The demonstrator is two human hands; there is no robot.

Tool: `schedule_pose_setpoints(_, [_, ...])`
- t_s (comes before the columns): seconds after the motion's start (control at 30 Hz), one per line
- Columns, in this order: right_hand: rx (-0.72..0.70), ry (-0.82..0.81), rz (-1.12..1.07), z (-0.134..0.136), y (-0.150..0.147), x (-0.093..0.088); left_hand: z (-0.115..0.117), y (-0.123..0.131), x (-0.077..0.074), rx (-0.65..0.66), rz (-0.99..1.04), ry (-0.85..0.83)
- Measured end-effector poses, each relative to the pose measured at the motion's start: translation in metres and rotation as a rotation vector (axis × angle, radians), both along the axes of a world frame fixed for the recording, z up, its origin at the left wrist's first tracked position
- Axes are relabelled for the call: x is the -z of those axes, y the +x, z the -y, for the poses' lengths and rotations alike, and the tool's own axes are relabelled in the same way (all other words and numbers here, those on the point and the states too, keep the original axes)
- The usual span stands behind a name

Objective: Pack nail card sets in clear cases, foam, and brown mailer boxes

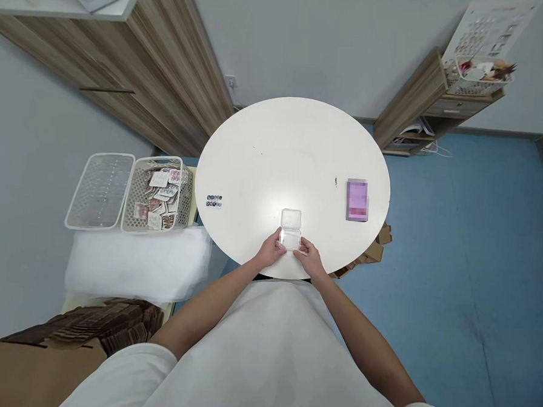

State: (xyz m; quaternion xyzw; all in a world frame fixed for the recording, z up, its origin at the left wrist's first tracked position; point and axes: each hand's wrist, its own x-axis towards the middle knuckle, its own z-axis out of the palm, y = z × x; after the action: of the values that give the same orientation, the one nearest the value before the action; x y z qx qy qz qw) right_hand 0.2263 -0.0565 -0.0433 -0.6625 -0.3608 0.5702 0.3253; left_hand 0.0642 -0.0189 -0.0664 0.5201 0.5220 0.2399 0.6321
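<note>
A small clear plastic box [290, 239] lies near the front edge of the white round table [293, 138], its hinged lid [291, 218] folded back away from me. My left hand [271, 249] grips the box's left side, fingers closed along it. On the opposite side, my right hand [310, 258] has its thumb and fingers on the box's right edge. I see nothing inside the box. Toward the table's left edge lies a small set of dark, round-patterned pieces [214, 202]. A purple and pink package [358, 200], partly blurred, lies at the right.
Left of the table, a white perforated basket [128, 205] holds many small printed packets, beside an empty-looking translucent bin [100, 191]. White sheeting [136, 263] and brown cardboard [39, 367] lie below them. Cardboard pieces [371, 254] sit under the table's right edge. A wooden cabinet [413, 101] stands behind.
</note>
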Motion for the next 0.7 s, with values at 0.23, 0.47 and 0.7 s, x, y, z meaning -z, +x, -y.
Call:
schedule_pose_setpoints(0.23, [0.028,0.076,0.152,0.0,0.001,0.024,-0.005,0.006,0.001,0.104,-0.401,0.142])
schedule_pose_setpoints(0.47, [0.011,0.032,0.215,0.003,0.001,0.023,0.0,0.005,-0.007,0.139,-0.412,0.122])
schedule_pose_setpoints(0.7, [-0.003,-0.065,0.105,0.018,0.007,0.013,0.021,0.001,-0.007,-0.102,-0.241,-0.072])
